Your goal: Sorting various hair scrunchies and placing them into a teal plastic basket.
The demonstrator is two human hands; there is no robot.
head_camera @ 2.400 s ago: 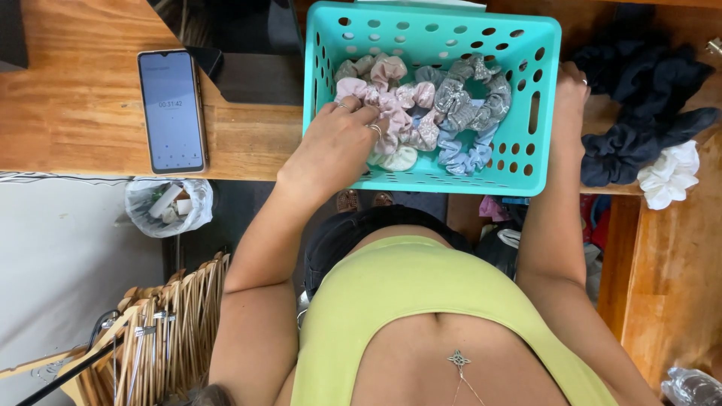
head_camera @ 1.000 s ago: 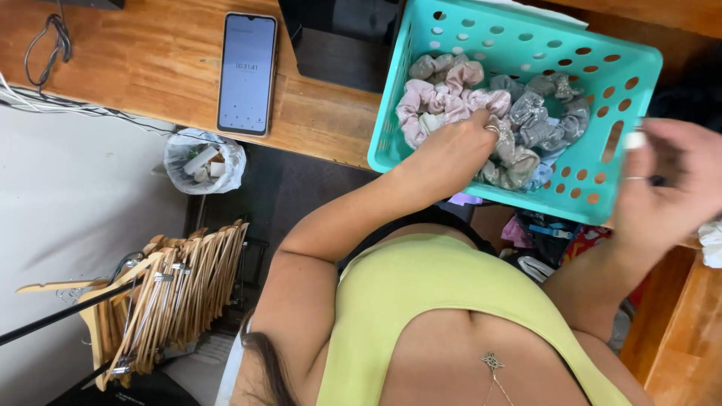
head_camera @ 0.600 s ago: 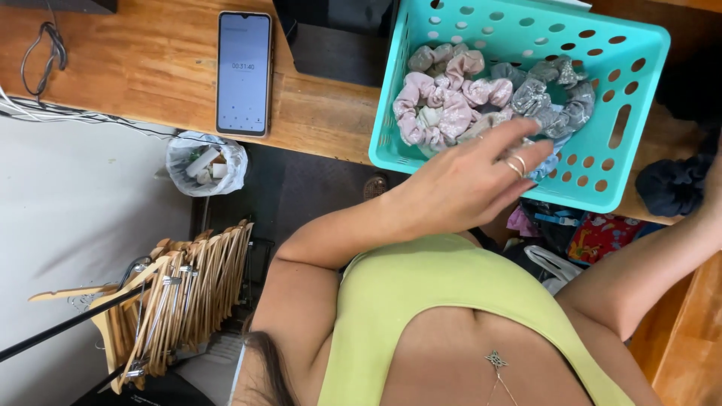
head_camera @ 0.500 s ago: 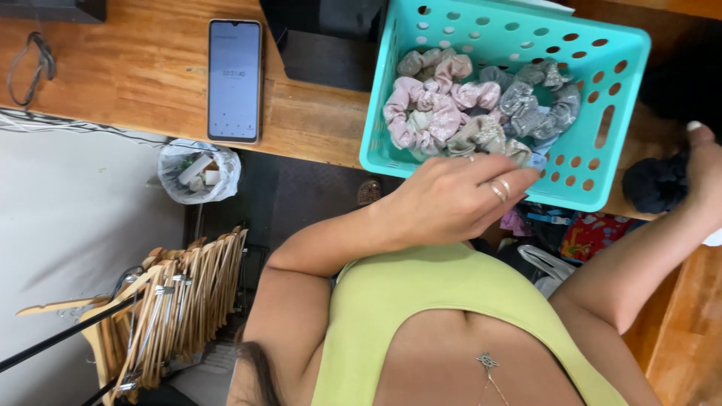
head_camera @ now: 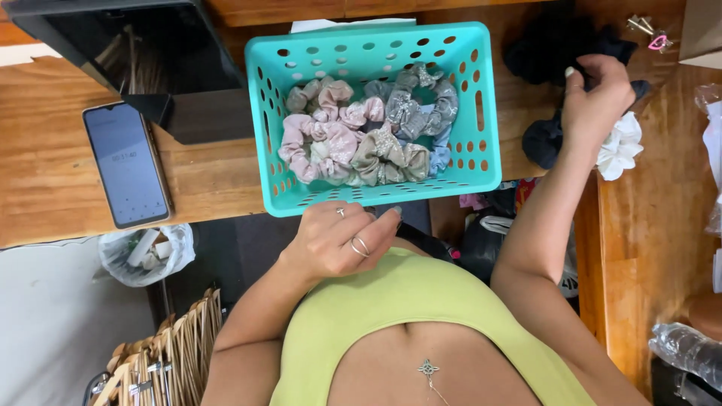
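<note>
Gripping the black scrunchies [head_camera: 560, 45] just right of the teal basket [head_camera: 259, 113], your right hand [head_camera: 598, 98] pinches dark fabric; it is the nearer hand. Your left hand [head_camera: 342, 240], loosely curled and empty, has withdrawn from the basket to below its near rim.

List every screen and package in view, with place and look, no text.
Phone: flat on the wooden desk, left of the teal basket; dark rectangle, screen lit grey-blue.
Dark monitor: top left, black, unlit.
Cardboard box: top right corner, brown, mostly cut off.
</note>
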